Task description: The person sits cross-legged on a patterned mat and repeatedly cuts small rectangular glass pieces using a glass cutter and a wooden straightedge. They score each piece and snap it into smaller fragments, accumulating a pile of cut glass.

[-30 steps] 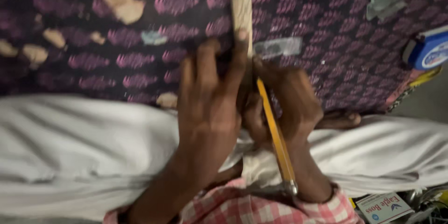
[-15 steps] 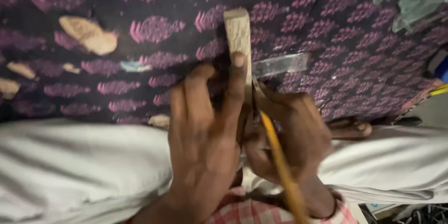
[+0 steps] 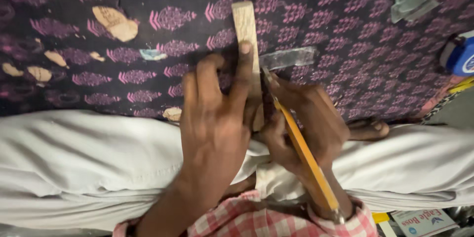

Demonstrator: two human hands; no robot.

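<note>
Pale wooden strip [image 3: 247, 34]: flat on purple patterned cloth [image 3: 345, 59], pinned by left hand [image 3: 215, 118]; right hand [image 3: 306, 123] grips yellow pencil [image 3: 303, 153], tip beside its edge. Best kept pressed firm, line hugging the edge.

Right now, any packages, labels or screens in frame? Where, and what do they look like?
Small box: bottom right corner, flat rectangle, white with blue print and a red edge.
Blue and white object: right edge, rounded, cut off by the frame; too little shows to tell its kind.
No screens or signs.
</note>
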